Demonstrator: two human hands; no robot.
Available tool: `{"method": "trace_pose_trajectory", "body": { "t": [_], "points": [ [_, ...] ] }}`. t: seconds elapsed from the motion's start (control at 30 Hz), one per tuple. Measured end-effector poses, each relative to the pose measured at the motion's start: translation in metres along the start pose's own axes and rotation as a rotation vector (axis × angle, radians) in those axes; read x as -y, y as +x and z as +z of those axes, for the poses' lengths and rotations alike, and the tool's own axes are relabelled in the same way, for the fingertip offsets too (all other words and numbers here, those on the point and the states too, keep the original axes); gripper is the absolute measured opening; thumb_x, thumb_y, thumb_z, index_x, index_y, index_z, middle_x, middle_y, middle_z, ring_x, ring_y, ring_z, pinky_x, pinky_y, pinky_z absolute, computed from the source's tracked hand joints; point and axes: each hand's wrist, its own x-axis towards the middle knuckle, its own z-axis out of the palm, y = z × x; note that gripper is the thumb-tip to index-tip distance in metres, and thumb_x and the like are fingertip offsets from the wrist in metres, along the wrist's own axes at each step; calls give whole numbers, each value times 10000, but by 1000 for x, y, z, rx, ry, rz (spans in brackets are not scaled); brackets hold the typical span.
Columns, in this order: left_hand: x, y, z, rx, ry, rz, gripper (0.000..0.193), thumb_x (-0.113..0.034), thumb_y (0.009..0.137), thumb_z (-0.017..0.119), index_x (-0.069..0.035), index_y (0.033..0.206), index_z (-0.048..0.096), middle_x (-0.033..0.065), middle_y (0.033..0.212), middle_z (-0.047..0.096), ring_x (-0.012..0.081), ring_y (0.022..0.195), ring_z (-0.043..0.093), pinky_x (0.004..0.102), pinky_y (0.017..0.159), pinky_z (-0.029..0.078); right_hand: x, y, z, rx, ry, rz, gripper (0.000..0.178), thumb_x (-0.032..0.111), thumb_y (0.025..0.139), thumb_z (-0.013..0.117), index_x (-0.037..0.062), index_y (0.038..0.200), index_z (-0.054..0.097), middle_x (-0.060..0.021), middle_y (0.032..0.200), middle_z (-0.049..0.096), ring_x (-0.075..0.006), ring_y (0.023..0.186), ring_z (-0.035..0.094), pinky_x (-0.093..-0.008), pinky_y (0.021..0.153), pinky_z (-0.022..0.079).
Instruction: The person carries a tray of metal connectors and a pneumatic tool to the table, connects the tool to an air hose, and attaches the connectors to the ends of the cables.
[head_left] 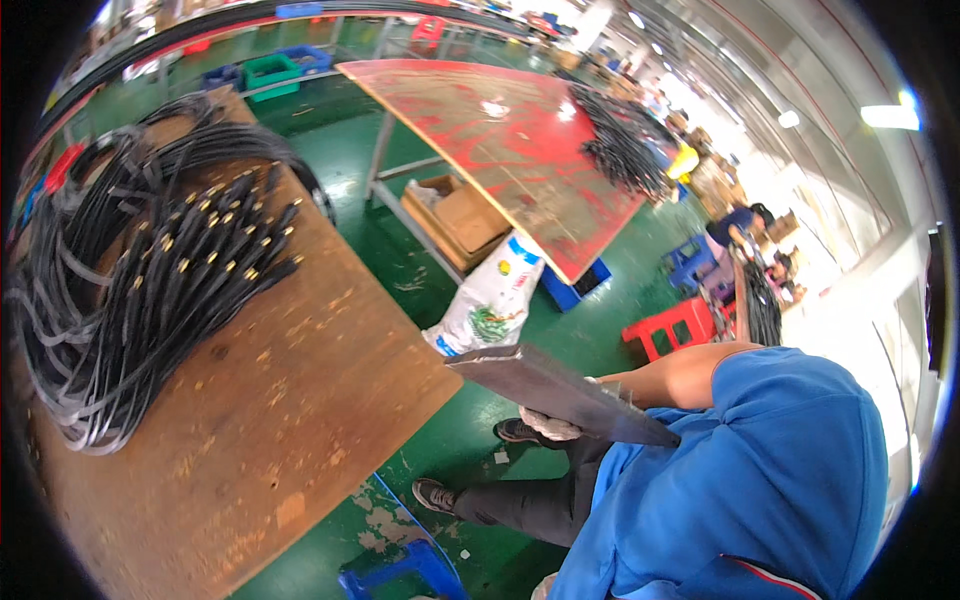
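A long, dark flat board (570, 393) is in my right hand (550, 426), which wears a whitish glove. The gloved fingers show below the board and the glove's cuff above it, so the hand is closed around it. One end of the board points toward the corner of the brown wooden table (330, 370); the other end is against my blue shirt (740, 470). Only a bit of my left hand (545, 587), also gloved, shows at the lower edge; its fingers cannot be made out. Black cables (150, 270) with gold-coloured ends lie bundled on the wooden table.
Beyond stands a worn red-topped table (500, 130) bearing more black cables (625, 140). A cardboard box (460, 215) sits beneath it, near a white printed sack (492, 298). A blue stool (405, 572) and a red stool (670, 328) stand on the green floor. People sit farther right.
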Motion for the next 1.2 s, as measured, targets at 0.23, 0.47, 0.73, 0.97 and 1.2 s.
{"method": "trace_pose_trajectory", "body": {
  "t": [0.23,0.47,0.73,0.97,1.2],
  "points": [
    [2,-16,-66,-126,202,132,509,-514,973,525,-167,1320,663,113,1436,550,301,1311,503,512,1064,387,2,-37,33,-394,167,138,568,611,1057,453,97,904,641,-3,650,636,-134,467,633,-297,391,530],
    [-15,-50,-211,-298,483,219,478,-526,964,540,-179,1264,673,98,1354,577,295,1215,529,511,990,403,4,-130,42,-569,552,-22,488,573,1044,531,114,951,666,10,751,667,-109,576,644,-281,492,541],
    [-162,-78,-421,-535,842,350,446,-540,953,559,-192,1201,685,81,1260,607,289,1105,560,510,905,421,-37,-324,-46,-798,569,-404,496,599,1046,507,138,1080,686,-20,752,689,-118,511,619,-283,426,505],
    [-374,-68,-516,-705,990,517,421,-552,943,575,-203,1145,696,65,1178,634,283,1009,586,509,830,437,-49,-501,-89,-939,649,-696,509,563,1079,452,107,1001,663,-18,783,676,-123,558,630,-295,443,501],
    [-581,-26,-526,-835,934,661,400,-565,934,590,-215,1089,706,50,1096,661,277,913,612,509,756,453,-72,-601,-181,-632,410,-1184,725,678,961,546,-12,752,616,-158,579,619,-304,463,646,-427,405,527]
  ]
}}
